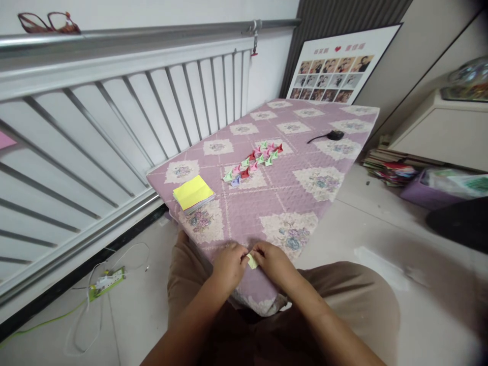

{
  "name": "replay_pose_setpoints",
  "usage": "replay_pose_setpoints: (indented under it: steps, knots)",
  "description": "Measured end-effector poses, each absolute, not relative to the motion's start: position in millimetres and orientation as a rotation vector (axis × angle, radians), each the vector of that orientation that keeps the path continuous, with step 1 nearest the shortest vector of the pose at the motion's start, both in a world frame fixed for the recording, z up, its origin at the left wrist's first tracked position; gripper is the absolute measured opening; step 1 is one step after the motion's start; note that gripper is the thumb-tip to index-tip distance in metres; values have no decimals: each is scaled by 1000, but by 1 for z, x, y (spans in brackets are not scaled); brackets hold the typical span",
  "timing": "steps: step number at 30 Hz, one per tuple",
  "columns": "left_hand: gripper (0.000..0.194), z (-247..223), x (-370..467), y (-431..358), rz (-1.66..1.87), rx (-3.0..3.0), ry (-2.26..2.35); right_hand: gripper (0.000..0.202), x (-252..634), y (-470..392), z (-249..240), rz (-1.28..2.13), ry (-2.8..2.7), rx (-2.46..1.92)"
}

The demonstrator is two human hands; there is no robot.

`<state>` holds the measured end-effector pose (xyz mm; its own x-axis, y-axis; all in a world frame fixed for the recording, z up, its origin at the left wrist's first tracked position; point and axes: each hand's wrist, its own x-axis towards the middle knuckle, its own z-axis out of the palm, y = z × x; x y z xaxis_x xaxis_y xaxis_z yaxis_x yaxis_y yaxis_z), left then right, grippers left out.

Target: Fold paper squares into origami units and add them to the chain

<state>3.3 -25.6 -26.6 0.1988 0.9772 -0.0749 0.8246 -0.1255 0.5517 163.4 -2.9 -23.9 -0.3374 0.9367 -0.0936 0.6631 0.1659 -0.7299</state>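
Note:
Between my two hands is a small piece of folded pale yellow paper (252,261), just above the near end of the table. My left hand (230,264) pinches its left edge with closed fingers. From the other side, my right hand (271,262) grips it between thumb and fingers. Further up the cloth lie several small folded paper pieces (253,165) in pink, red, green and violet, grouped in rows. To their left rests a stack of square paper (193,194) with a yellow sheet on top. The exact folds in the held paper are too small to make out.
A purple flowered tablecloth (263,203) covers the table. A black object with a short cable (335,135) lies at the far right. A white radiator (125,122) runs along the left, with glasses (49,23) on the pipe above. A power strip (108,282) lies on the floor.

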Motion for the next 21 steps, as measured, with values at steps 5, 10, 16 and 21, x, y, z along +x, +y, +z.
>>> replay_pose_setpoints:
  steps: [5,10,16,21]
  knots:
    - [10,-26,7,-22,273,2095,1705,12,170,-4,-26,661,-2227,-1567]
    - [10,-27,5,-20,260,2094,1677,8,179,0,-27,758,-2281,-1415]
    - [10,-30,3,-17,280,2074,1620,11,179,-1,-29,776,-2264,-1415]
    - [10,-32,0,-8,273,2078,1546,12,180,-3,-32,763,-2268,-1414]
